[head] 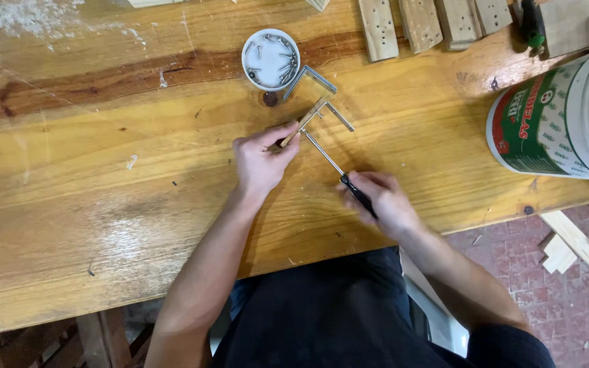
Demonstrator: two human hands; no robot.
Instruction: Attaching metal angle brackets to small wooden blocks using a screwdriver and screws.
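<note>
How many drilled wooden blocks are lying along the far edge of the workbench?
4: side by side at the top edge, right of the white screw dish: first, second, third, fourth. All are cut off by the frame; more may lie beyond.

Single head-worn view, looking steeply down from above the seated person, close over the wooden workbench [138, 204], floor at four o'clock.

workbench [103, 191] honey-brown, dark streak | screw dish [270, 59] white | screwdriver handle [359, 194] black | bucket [567, 116] white-green-red
</note>
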